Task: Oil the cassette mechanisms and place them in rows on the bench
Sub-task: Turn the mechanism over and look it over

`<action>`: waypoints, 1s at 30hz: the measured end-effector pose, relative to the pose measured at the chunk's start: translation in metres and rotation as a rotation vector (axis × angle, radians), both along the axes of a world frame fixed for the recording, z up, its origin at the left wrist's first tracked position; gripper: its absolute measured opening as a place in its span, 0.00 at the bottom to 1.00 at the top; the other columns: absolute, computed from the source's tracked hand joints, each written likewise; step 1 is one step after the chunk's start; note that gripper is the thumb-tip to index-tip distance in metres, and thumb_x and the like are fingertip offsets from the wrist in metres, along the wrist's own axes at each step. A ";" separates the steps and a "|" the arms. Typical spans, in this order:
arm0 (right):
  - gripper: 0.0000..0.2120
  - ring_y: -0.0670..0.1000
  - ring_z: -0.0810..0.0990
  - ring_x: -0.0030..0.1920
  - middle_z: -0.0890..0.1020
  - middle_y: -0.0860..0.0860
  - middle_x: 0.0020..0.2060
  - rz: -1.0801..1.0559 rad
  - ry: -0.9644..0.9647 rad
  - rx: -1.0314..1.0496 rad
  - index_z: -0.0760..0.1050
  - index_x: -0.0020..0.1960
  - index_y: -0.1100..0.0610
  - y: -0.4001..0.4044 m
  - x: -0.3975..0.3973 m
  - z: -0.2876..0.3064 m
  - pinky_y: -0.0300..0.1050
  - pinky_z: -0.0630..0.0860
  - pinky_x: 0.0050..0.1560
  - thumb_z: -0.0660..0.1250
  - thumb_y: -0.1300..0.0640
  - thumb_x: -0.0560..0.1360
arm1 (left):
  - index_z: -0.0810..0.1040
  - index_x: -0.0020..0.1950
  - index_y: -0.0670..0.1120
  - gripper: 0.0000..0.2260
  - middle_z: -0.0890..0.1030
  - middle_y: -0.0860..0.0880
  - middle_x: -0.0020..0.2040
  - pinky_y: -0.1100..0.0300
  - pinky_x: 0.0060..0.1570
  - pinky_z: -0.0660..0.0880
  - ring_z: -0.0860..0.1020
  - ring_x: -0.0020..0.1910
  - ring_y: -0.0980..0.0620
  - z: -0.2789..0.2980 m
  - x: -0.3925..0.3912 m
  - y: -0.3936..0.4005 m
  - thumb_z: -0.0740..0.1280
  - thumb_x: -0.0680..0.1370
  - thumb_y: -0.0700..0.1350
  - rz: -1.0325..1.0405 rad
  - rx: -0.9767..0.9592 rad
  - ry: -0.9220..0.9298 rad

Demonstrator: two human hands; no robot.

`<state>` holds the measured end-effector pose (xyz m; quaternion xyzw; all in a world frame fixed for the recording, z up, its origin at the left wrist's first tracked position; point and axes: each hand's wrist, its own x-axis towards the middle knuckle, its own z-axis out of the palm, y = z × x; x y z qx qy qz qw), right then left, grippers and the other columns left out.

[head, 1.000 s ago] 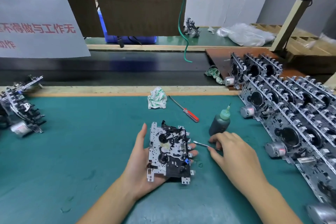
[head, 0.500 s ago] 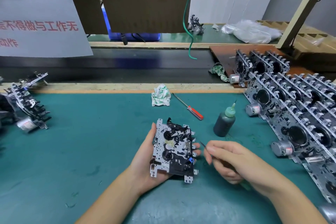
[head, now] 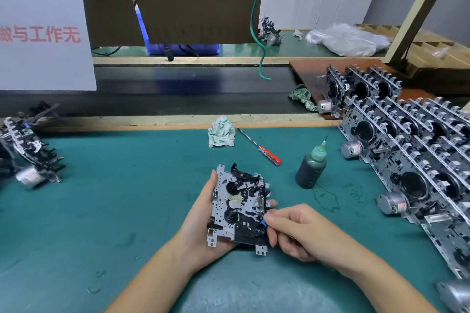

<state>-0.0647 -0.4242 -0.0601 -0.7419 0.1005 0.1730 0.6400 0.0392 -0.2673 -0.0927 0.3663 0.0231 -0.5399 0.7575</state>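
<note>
A cassette mechanism (head: 239,207), a perforated metal plate with black parts, lies face up in my left hand (head: 203,226), which grips it from below above the green bench mat. My right hand (head: 297,230) pinches a thin applicator tool, mostly hidden by the fingers, with its tip at the mechanism's right edge. A dark oil bottle (head: 310,170) with a green nozzle stands upright to the right. Rows of mechanisms (head: 417,157) stand on edge along the right side. A small pile of mechanisms (head: 28,157) lies at the far left.
A crumpled cloth (head: 220,131) and a red-handled screwdriver (head: 260,147) lie behind the held mechanism. A dark conveyor belt (head: 178,89) runs past the bench's wooden edge. A green oil stain (head: 326,198) marks the mat near the bottle. A green cable (head: 259,33) hangs down.
My right hand has moved left from beside the oil bottle to the mechanism's right edge, carrying the thin tool. My left hand has kept hold of the mechanism.
</note>
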 end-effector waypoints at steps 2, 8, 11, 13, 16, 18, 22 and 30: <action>0.17 0.44 0.69 0.18 0.75 0.50 0.21 0.032 0.031 0.015 0.71 0.34 0.54 -0.002 -0.001 -0.001 0.33 0.63 0.19 0.58 0.50 0.80 | 0.81 0.58 0.39 0.35 0.78 0.35 0.61 0.49 0.55 0.78 0.80 0.55 0.41 0.000 0.000 0.000 0.53 0.76 0.67 -0.001 0.000 0.001; 0.17 0.44 0.59 0.16 0.72 0.51 0.19 0.036 0.024 -0.035 0.67 0.35 0.55 -0.004 -0.002 0.004 0.34 0.54 0.19 0.55 0.52 0.81 | 0.80 0.60 0.40 0.34 0.77 0.36 0.63 0.48 0.60 0.75 0.78 0.59 0.41 0.002 0.000 0.001 0.53 0.76 0.67 -0.013 0.010 -0.012; 0.20 0.44 0.58 0.16 0.71 0.50 0.17 -0.008 0.011 -0.037 0.69 0.32 0.55 -0.002 -0.001 0.006 0.35 0.53 0.20 0.55 0.52 0.81 | 0.80 0.60 0.40 0.34 0.76 0.35 0.63 0.49 0.57 0.76 0.78 0.59 0.41 0.003 0.000 0.001 0.53 0.76 0.67 -0.016 0.011 -0.011; 0.21 0.44 0.58 0.16 0.71 0.50 0.17 -0.014 0.024 -0.038 0.70 0.30 0.56 0.000 0.000 0.006 0.35 0.54 0.20 0.55 0.52 0.81 | 0.80 0.61 0.39 0.35 0.76 0.35 0.63 0.49 0.55 0.77 0.79 0.58 0.41 0.004 -0.001 0.002 0.53 0.76 0.67 -0.021 0.007 -0.011; 0.22 0.43 0.59 0.15 0.71 0.49 0.17 -0.016 0.036 -0.050 0.71 0.29 0.55 0.000 0.000 0.005 0.34 0.56 0.20 0.56 0.51 0.81 | 0.81 0.59 0.40 0.35 0.77 0.36 0.62 0.50 0.54 0.78 0.79 0.57 0.41 0.003 -0.001 0.002 0.51 0.76 0.67 -0.036 0.007 -0.016; 0.23 0.44 0.59 0.16 0.71 0.48 0.17 -0.012 0.035 -0.059 0.71 0.28 0.54 0.000 0.000 0.004 0.33 0.57 0.20 0.57 0.50 0.80 | 0.81 0.59 0.40 0.35 0.77 0.35 0.62 0.50 0.54 0.78 0.79 0.57 0.41 0.003 -0.001 0.002 0.50 0.76 0.67 -0.039 0.013 -0.018; 0.24 0.43 0.62 0.16 0.70 0.47 0.17 0.015 0.060 -0.070 0.70 0.26 0.52 0.000 -0.001 0.003 0.33 0.58 0.19 0.56 0.47 0.80 | 0.81 0.58 0.39 0.35 0.77 0.35 0.61 0.50 0.56 0.78 0.79 0.57 0.41 0.005 -0.001 0.001 0.51 0.76 0.67 -0.035 0.039 -0.028; 0.24 0.44 0.64 0.16 0.72 0.49 0.17 0.052 0.085 -0.061 0.68 0.27 0.52 -0.003 0.000 0.002 0.33 0.60 0.18 0.55 0.46 0.80 | 0.83 0.54 0.40 0.33 0.80 0.36 0.58 0.51 0.49 0.80 0.81 0.54 0.41 0.006 -0.002 0.000 0.53 0.76 0.66 -0.009 0.053 -0.015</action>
